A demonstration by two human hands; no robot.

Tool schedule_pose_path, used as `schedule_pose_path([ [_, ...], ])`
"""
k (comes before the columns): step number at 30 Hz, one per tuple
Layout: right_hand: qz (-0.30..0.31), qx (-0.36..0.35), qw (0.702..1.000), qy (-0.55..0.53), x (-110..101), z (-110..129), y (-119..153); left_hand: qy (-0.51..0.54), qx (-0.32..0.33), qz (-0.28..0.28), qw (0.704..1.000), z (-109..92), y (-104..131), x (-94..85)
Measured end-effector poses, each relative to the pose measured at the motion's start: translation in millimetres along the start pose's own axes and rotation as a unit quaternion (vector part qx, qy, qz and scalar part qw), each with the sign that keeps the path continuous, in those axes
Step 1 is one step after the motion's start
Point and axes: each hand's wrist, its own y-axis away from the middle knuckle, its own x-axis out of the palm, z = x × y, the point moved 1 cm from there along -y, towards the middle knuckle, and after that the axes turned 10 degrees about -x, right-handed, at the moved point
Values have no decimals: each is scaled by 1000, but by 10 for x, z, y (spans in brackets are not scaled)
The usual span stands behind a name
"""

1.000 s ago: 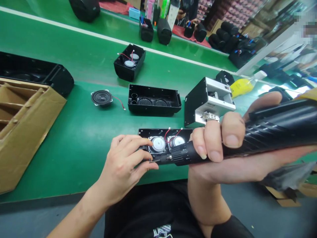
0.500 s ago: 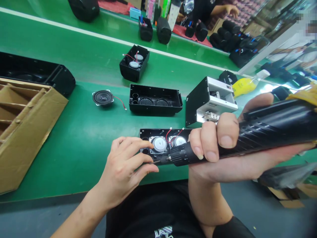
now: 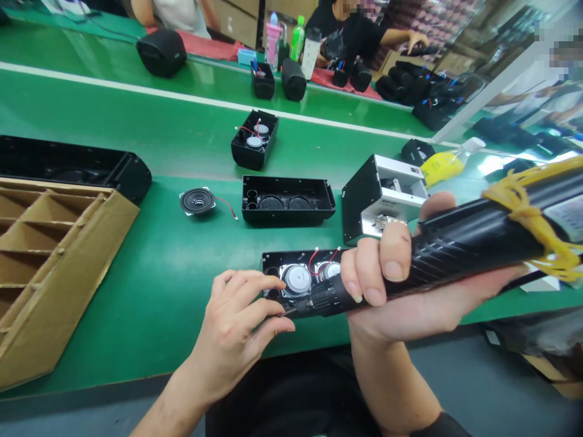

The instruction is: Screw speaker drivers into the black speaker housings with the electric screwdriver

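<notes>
My right hand (image 3: 387, 285) is wrapped round a black electric screwdriver (image 3: 455, 243), held almost level with its bit pointing left. At the bit's tip, the thumb and fingers of my left hand (image 3: 241, 315) are curled in a pinch; whatever lies between them is too small to make out. Just behind, a black speaker housing (image 3: 268, 258) lies open on the table, partly covered by my hands and the tool. Inside it sit two silver-backed speaker drivers (image 3: 297, 279) with red wires standing up.
Beyond lies an open black housing (image 3: 288, 213), with a loose speaker driver (image 3: 197, 201) to its left. A black and silver device (image 3: 382, 194) stands at right. A cardboard divider box (image 3: 77, 291) is at left. Another housing with drivers (image 3: 255, 149) stands farther back; people sit across the green table (image 3: 182, 340).
The camera view has shifted, so the table items appear lower. The screwdriver has come slightly left, with its bit still at my left fingertips.
</notes>
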Motion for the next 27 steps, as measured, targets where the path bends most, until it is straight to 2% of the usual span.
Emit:
schedule_pose_path([
  [4,62,-11,996,-60,-50,-77,16,12,0,-12,1000,-15,-19,4],
  [8,126,11,982,-143,-49,-116,-26,52,13,13,998,-7,-106,9],
  [11,175,27,971,-162,-31,-95,-82,50,40,27,998,-3,-191,29],
  [15,149,38,980,-130,-31,-1,-113,53,43,50,996,17,-237,71],
  [19,124,47,989,-60,-71,40,-112,30,35,98,994,115,-192,57],
  [23,138,13,990,-19,-114,-18,-80,-62,43,123,990,259,-144,0],
  [27,121,33,992,26,-125,-144,13,-100,55,143,983,357,-156,35],
])
